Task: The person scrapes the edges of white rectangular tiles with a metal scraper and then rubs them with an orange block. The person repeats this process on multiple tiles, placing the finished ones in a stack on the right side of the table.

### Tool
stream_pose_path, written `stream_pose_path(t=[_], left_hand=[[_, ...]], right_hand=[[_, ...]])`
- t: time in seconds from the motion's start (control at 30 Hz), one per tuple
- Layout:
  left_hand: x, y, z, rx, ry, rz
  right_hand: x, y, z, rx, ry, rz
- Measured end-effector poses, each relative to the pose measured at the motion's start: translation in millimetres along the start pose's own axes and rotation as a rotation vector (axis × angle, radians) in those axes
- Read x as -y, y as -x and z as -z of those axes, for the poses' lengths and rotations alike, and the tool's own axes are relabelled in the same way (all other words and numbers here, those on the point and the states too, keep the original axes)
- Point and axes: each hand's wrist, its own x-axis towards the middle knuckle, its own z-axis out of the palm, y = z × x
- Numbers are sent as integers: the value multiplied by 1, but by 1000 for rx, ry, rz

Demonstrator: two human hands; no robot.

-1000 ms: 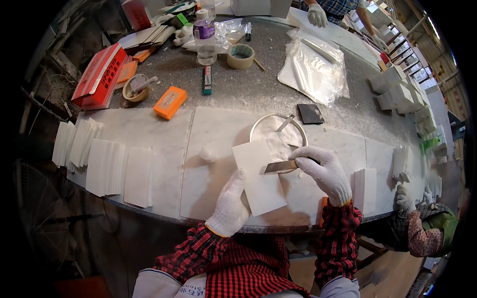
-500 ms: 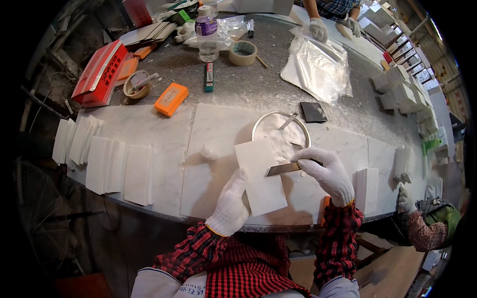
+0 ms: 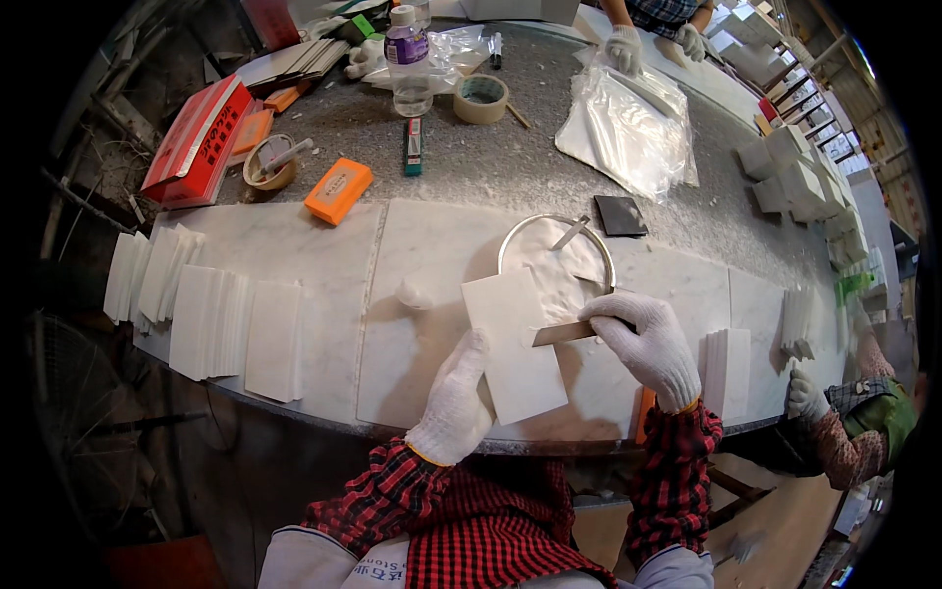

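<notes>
In a white knit glove, my left hand (image 3: 454,402) grips the left edge of a thin white rectangular tile (image 3: 515,363), held tilted above the marble worktop. My gloved right hand (image 3: 648,344) pinches a flat metal scraper blade (image 3: 564,335), its free end lying against the tile's face near the right edge. Just beyond is a round metal-rimmed bowl (image 3: 503,245) of white paste (image 3: 545,257), partly covered by the tile. Another metal strip (image 3: 571,234) leans in the paste at the rim. A small white lump (image 3: 413,294) lies on the marble, left of the bowl.
White tiles (image 3: 211,324) stand in rows at the left, with more (image 3: 726,373) at the right. Farther off are an orange box (image 3: 339,192), a bottle (image 3: 408,64), a tape roll (image 3: 481,99), a black square (image 3: 620,216) and plastic sheeting (image 3: 633,128). Two other people work at the table's far and right sides.
The scraper blade has shifted slightly to the right across the tile, along with my right hand. My left hand and the tile stay nearly still. The person at the right has moved a little.
</notes>
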Motion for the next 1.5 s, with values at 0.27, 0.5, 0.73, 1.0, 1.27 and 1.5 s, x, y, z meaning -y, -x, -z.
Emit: stream_pose_path(t=[0.27, 0.5, 0.73, 1.0, 1.27, 1.5], left_hand=[[-3, 3, -7, -25, 55, 28], [-4, 12, 3, -28, 38, 16], [-11, 57, 22, -51, 82, -50], [0, 90, 78, -142, 274, -194], [-11, 78, 103, -144, 222, -296], [-6, 71, 109, -160, 223, -290]], right_hand=[[6, 2, 7, 76, -80, -54], [-11, 3, 20, -22, -4, -48], [-1, -2, -26, -332, 330, 118], [33, 40, -82, -553, 534, 292], [28, -30, -189, -225, -77, 165], [35, -36, -178, -24, -327, -16]])
